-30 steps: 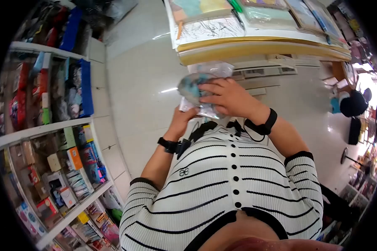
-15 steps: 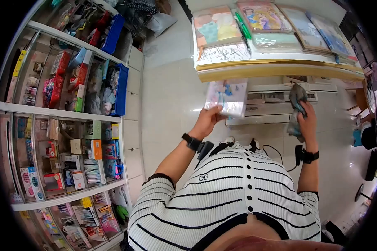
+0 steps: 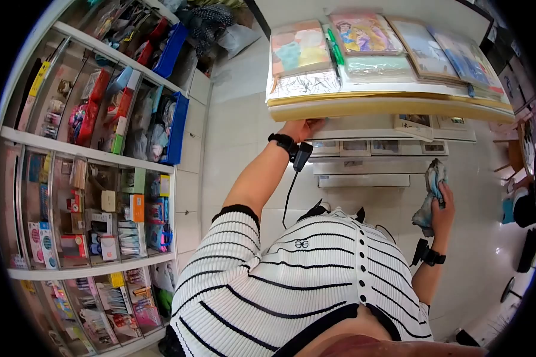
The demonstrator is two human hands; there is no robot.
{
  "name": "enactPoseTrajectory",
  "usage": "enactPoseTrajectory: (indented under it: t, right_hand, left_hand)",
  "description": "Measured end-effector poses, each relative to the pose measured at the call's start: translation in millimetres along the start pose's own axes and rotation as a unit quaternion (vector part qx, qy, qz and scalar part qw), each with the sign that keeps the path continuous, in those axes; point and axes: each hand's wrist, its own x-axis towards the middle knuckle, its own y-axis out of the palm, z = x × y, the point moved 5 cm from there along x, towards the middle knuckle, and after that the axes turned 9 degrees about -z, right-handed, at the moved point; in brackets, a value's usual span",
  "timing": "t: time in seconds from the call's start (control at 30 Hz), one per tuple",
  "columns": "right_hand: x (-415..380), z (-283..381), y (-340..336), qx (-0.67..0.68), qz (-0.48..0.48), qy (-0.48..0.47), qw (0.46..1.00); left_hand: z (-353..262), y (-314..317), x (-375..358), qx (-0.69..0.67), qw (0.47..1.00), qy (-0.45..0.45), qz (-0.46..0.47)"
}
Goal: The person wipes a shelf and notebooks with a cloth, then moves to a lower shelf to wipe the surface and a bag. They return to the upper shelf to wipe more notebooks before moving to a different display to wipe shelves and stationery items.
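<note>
My left hand (image 3: 296, 129) reaches under the front edge of the upper shelf (image 3: 393, 109). Its fingers are mostly hidden there, and whatever they hold cannot be seen. To the right and lower down, my right hand (image 3: 443, 205) is closed around a crumpled grey-green cloth (image 3: 424, 215), which hangs out above and below the fingers. Below the upper shelf, a lower tier (image 3: 363, 149) carries several framed or boxed flat items, partly covered by the edge above.
Notebooks with printed covers, among them a princess notebook (image 3: 366, 33), lie on the upper shelf beside a green pen (image 3: 335, 47). At left stands a white rack (image 3: 89, 153) of small boxed goods and blue bins (image 3: 175, 128). A grey bag (image 3: 238, 40) rests on the floor behind.
My left hand has moved forward under the upper shelf, and the pale picture-covered pad it held is out of sight. My right hand has lowered slightly with the cloth.
</note>
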Motion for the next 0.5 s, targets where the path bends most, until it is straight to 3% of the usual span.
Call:
enactPoseTrajectory:
  t: [0.17, 0.27, 0.33, 0.37, 0.43, 0.5]
  right_hand:
    - [3, 0, 2, -0.002, 0.016, -0.007, 1.000]
    - [9, 8, 6, 0.013, 0.032, -0.023, 0.999]
    - [14, 17, 11, 0.030, 0.041, -0.035, 0.998]
    - [18, 22, 13, 0.029, 0.044, -0.038, 0.998]
    - [24, 38, 20, 0.044, 0.062, -0.063, 0.995]
    - [30, 54, 28, 0.052, 0.074, -0.078, 0.993]
  left_hand:
    - [1, 5, 2, 0.073, 0.995, 0.067, 0.012]
    - [4, -2, 7, 0.094, 0.985, 0.141, -0.044]
    - [-5, -9, 9, 0.245, 0.875, 0.413, -0.064]
    - [-3, -15, 12, 0.243, 0.875, 0.413, -0.067]
    - [-8, -19, 4, 0.434, 0.748, 0.475, -0.162]
    - [-12, -17, -4, 0.457, 0.727, 0.484, -0.166]
